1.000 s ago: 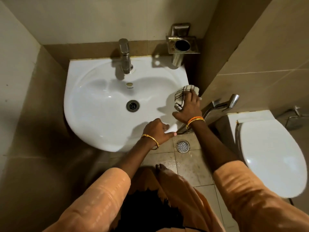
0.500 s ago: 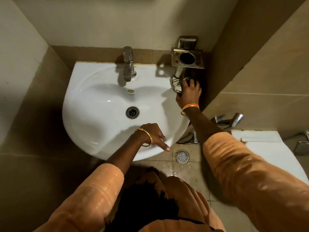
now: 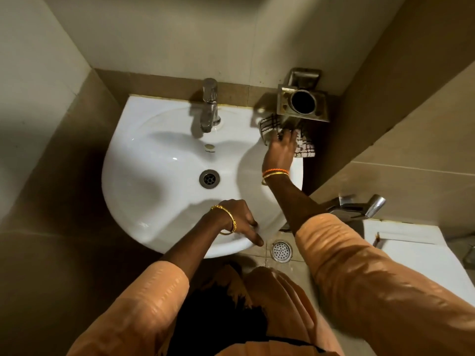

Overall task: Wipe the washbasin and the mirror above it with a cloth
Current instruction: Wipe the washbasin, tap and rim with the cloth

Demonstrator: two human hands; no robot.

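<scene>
The right hand (image 3: pixel 281 147) reaches forward with fingers spread flat, palm down, while the left hand (image 3: pixel 237 222) rests lower, fingers curled downward

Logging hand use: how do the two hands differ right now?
The right hand lies flat on the checked cloth at the washbasin's back right corner; the left hand holds nothing and rests on the front rim. The right wears orange bangles, the left a gold one. Both touch the basin.
</scene>
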